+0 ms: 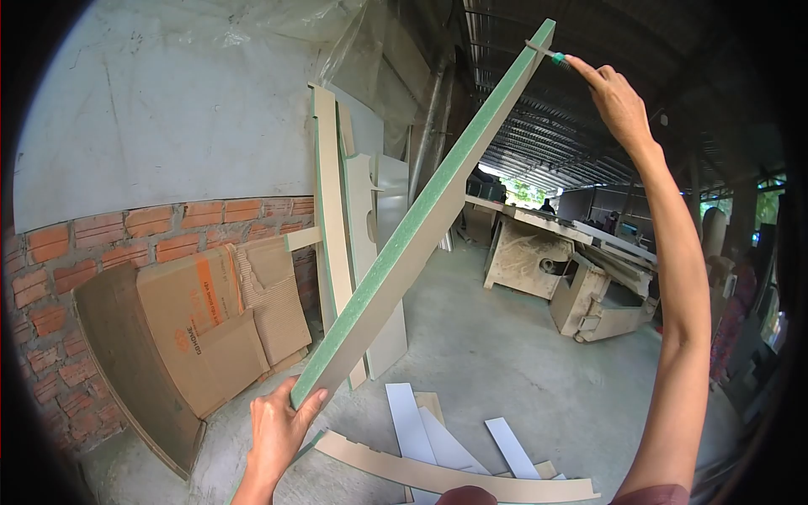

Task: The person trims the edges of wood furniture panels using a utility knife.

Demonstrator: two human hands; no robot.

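Note:
A long board (421, 202) with a green edge slants from the lower left up to the upper right. Its lower end is gripped by my left hand (280, 425), thumb on the near face and fingers at the edge. Up at the far end, my right hand (619, 103) is closed round a small tool with a green part (559, 59), whose thin tip touches the board near its top. Most of that tool's handle is hidden in the fingers. Below the board, a curved strip (446, 481) lies low in front of me.
Cardboard (223, 316) leans against the brick wall (50, 320) at left. More boards (332, 194) stand upright behind the held one. White offcuts (512, 448) lie on the floor. A dusty machine (530, 257) stands at right, with a person (741, 311) at the far right.

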